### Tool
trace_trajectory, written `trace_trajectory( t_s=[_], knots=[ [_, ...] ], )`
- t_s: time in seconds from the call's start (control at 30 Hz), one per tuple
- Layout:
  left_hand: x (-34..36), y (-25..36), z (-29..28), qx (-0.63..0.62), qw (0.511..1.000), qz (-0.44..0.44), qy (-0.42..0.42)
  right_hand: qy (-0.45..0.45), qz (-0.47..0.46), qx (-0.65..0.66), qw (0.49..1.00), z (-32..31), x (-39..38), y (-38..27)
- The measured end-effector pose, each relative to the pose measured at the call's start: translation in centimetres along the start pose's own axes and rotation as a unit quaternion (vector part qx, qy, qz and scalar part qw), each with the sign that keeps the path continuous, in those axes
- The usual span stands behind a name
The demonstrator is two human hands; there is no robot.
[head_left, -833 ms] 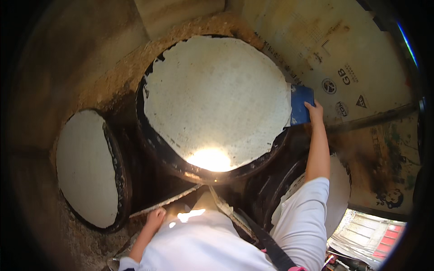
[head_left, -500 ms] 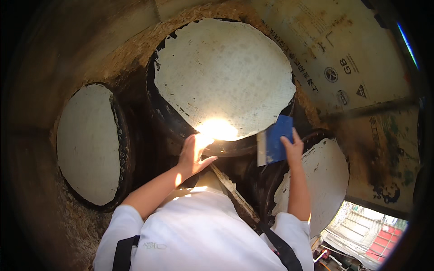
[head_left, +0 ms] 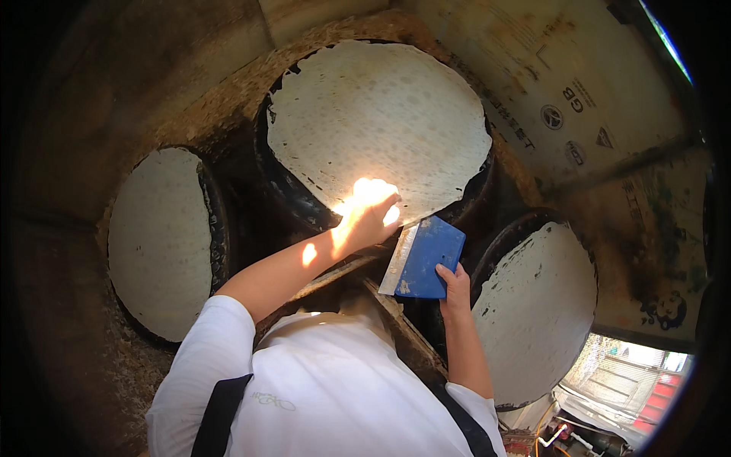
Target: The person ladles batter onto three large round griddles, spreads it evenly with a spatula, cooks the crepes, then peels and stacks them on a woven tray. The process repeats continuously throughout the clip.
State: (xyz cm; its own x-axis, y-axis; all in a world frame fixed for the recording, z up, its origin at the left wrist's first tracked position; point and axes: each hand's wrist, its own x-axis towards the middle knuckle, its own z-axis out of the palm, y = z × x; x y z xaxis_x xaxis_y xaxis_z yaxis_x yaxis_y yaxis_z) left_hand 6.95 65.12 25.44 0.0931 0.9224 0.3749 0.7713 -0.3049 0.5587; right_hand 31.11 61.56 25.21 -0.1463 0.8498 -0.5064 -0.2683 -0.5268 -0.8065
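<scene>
My right hand [head_left: 454,288] grips a blue scraper [head_left: 432,259] by its right edge. The scraper's pale straight blade faces left, and its upper end lies just under the rim of the large dark round griddle [head_left: 301,199]. A thin, pale, ragged-edged sheet [head_left: 373,114] covers most of that griddle's surface. My left hand [head_left: 371,213] is over the sheet's near edge, its fingers curled together. Strong sunlight washes out its fingertips, so whatever they pinch, if anything, is hidden. The two hands are close together but apart.
Two more dark round griddles stand at the sides, bearing a left pale sheet [head_left: 160,244] and a right pale sheet [head_left: 537,312]. A wooden strip [head_left: 403,320] runs between my body and the griddles. Stained panels [head_left: 609,91] wall the space. Pipes [head_left: 560,436] show at the lower right.
My left hand has moved up and right onto the sheet's near edge, its spread fingers now curled. My right hand has brought the scraper left and down, tilting it.
</scene>
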Motion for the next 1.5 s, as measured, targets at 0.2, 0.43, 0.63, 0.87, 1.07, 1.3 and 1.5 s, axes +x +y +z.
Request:
trace_trajectory(
  t_s=[0.2,0.43,0.63,0.87,1.07,1.3,1.5],
  knots=[
    [-1.7,-0.6,2.2,0.119,0.992,0.041,0.03,-0.035,-0.062,-0.03,0.997,0.5,0.9,-1.6],
    [3.8,-2.6,0.6,0.135,0.984,0.006,0.115,-0.035,-0.291,-0.452,0.842,1.7,-0.9,-2.9],
    [5.6,-0.9,-1.0,0.305,0.951,-0.016,0.042,-0.118,-0.522,-0.668,0.517,9.2,4.2,1.1],
    [5.9,-0.3,-2.4,0.19,0.972,0.097,0.102,-0.048,-0.475,-0.686,0.549,6.8,12.5,-2.1],
    [6.7,-0.3,-3.0,0.246,0.969,-0.001,0.04,-0.134,-0.494,-0.642,0.571,2.8,16.5,-7.2],
    [7.4,-0.8,-4.4,0.226,0.972,-0.025,0.062,-0.158,-0.339,-0.58,0.724,19.0,11.5,3.9],
    [7.4,-0.3,-4.6,0.147,0.972,0.1,0.152,-0.114,-0.447,-0.655,0.598,14.4,15.9,0.6]
  ],
)
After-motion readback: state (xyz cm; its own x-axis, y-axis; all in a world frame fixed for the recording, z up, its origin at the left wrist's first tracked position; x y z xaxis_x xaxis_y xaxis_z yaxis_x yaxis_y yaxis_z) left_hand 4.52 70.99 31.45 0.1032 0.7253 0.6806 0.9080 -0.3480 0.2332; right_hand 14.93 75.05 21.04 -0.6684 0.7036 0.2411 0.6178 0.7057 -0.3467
